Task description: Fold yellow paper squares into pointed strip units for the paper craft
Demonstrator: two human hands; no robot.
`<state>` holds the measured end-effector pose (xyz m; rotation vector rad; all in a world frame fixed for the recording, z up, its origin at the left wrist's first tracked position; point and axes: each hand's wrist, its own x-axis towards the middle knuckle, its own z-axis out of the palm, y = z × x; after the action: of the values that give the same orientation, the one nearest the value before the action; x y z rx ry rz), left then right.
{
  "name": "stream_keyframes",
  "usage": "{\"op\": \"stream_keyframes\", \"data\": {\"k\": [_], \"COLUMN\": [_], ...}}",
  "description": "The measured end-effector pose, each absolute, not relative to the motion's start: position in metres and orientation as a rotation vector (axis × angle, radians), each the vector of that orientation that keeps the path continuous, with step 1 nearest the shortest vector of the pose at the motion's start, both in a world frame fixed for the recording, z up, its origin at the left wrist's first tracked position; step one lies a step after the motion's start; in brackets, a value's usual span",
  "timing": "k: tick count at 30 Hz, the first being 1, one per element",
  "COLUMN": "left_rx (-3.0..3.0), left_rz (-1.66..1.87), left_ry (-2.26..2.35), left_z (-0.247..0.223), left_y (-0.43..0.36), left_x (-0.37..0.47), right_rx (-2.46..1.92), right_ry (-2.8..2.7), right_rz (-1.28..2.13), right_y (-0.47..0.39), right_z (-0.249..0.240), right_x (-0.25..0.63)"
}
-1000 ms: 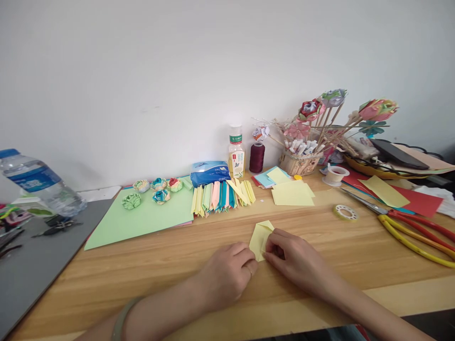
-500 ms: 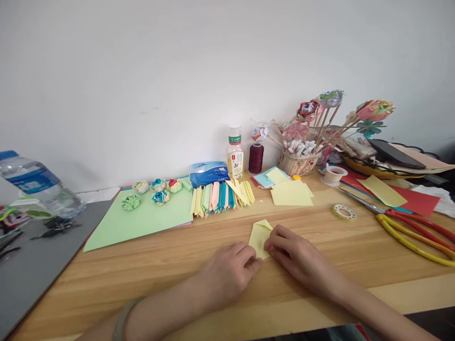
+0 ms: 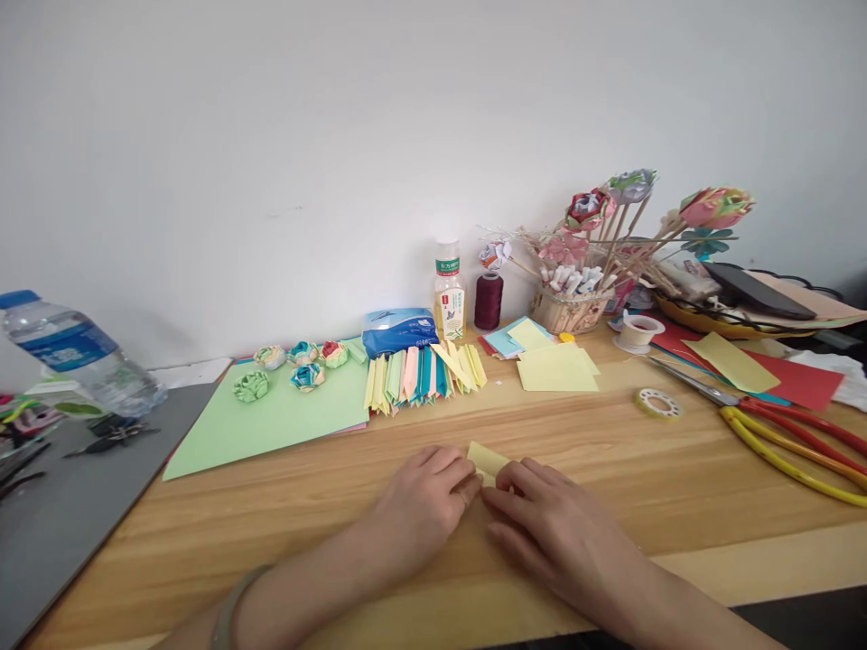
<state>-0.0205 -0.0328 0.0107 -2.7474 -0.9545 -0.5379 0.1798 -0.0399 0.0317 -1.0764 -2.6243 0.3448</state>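
Note:
A small piece of yellow paper (image 3: 486, 459) lies on the wooden table in front of me, partly covered by my fingers. A straight far edge shows between the hands; its near part is hidden. My left hand (image 3: 430, 495) has its fingers curled and closed on the paper's left side. From the right, my right hand (image 3: 552, 524) presses on the paper with bent fingers, its thumb lying lower near the table top.
Beyond the hands stand a row of folded paper strips (image 3: 420, 377), a tissue pack (image 3: 399, 331) and yellow sheets (image 3: 556, 369). Paper flowers (image 3: 251, 386) rest on green paper (image 3: 271, 438) at left. Right are a tape roll (image 3: 658, 403) and large scissors (image 3: 759, 411).
The paper's pointed far end has given way to a straight edge, and less paper shows. My right hand has come nearer to me; my left hand has shifted slightly away and left.

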Motion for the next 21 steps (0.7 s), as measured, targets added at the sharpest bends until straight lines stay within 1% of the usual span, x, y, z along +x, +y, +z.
{"op": "stream_keyframes", "data": {"k": [3, 8, 12, 17, 21], "left_rx": [-2.751, -2.721, -2.732, -2.753, -2.794], "left_rz": [-0.533, -0.617, -0.609, -0.57, -0.56], "left_ry": [-0.872, -0.76, -0.749, -0.761, -0.791], "left_z": [0.01, 0.007, 0.005, 0.004, 0.008], "left_y": [-0.03, -0.022, -0.017, -0.014, -0.014], "left_x": [-0.023, -0.029, -0.033, -0.036, -0.035], "right_rx": [-1.166, -1.49, -1.499, -1.46, -1.268], "right_ry": [-2.499, -2.333, -2.35, -2.361, -2.463], "right_rz": [0.384, 0.526, 0.658, 0.621, 0.42], "right_y": [-0.024, 0.007, 0.015, 0.011, 0.005], "right_z": [0.029, 0.032, 0.034, 0.03, 0.023], "right_x": [0.185, 0.186, 0.178, 0.176, 0.18]}}
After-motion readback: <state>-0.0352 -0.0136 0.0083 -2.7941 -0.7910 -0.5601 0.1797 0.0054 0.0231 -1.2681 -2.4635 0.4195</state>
